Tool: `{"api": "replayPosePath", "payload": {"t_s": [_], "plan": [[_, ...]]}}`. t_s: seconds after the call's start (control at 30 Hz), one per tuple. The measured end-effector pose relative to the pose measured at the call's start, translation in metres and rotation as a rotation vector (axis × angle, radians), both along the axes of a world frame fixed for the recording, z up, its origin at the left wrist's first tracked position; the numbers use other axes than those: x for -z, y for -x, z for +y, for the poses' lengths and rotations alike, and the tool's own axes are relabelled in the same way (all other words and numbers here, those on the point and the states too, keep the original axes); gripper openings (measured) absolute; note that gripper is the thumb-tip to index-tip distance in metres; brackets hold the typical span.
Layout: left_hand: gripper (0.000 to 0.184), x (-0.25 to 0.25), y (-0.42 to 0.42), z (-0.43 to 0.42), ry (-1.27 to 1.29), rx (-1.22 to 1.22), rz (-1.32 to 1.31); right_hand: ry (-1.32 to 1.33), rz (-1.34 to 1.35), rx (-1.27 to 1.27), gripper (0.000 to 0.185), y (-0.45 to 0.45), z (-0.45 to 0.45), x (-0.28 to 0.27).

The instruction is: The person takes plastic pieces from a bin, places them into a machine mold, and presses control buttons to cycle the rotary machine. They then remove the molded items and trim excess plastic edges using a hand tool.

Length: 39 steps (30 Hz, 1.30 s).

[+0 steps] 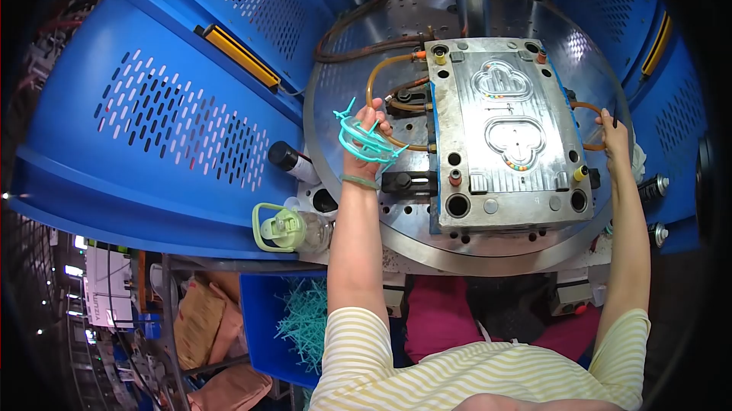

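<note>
My left hand (364,153) is closed around a turquoise moulded plastic piece (366,141) with curved strips and thin runner stubs. Its fingertips are beside an amber hose (371,79) at the mould's left side. On the right, my right hand (616,140) is closed next to another amber hose (585,107); a small dark tip shows at its fingers, too little to name. Between both hands lies the metal mould half (488,201), with two clover-shaped cavities (515,142) facing up. Small coloured pieces sit along the cavity edges.
The mould is on a round metal turntable (396,239), between blue perforated guards (76,144). A bottle with a light green lid (280,228) and a black-capped can (293,161) stand left. Below is a blue bin (259,327) of turquoise scraps (303,323). Spray cans (654,186) stand right.
</note>
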<state>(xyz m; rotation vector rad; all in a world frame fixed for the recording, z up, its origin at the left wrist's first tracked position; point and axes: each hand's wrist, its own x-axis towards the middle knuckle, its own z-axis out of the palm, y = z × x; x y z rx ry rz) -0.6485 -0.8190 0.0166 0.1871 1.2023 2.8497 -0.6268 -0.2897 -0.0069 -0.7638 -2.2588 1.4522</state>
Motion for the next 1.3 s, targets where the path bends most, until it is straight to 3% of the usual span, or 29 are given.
{"api": "replayPosePath", "payload": {"t_s": [0.8,0.87,0.93,0.97,1.03,1.13,1.3], "plan": [[0.033,-0.001,-0.003,-0.005,0.03,0.002,0.009,-0.023,-0.015,-0.014,0.039,0.0,0.0,-0.002],[0.035,0.008,0.0,-0.008,0.058,-0.024,-0.081,-0.024,-0.017,-0.028,0.04,-0.002,-0.005,-0.006],[0.035,0.016,-0.002,-0.018,0.26,-0.049,-0.157,-0.058,-0.043,-0.044,0.042,-0.007,-0.01,-0.013],[0.038,0.015,-0.008,-0.018,0.324,-0.09,-0.25,-0.093,-0.067,-0.034,0.044,-0.01,-0.014,-0.018],[0.043,0.024,-0.019,-0.038,0.342,-0.016,-0.164,-0.11,-0.053,-0.079,0.046,-0.019,-0.011,-0.022],[0.052,0.005,-0.05,-0.047,0.38,-0.178,-0.238,-0.056,0.03,-0.045,0.045,-0.032,0.0,-0.015],[0.044,-0.007,-0.133,-0.062,0.353,-0.292,-0.203,0.074,0.01,-0.081,0.039,-0.102,0.002,-0.037]]}}
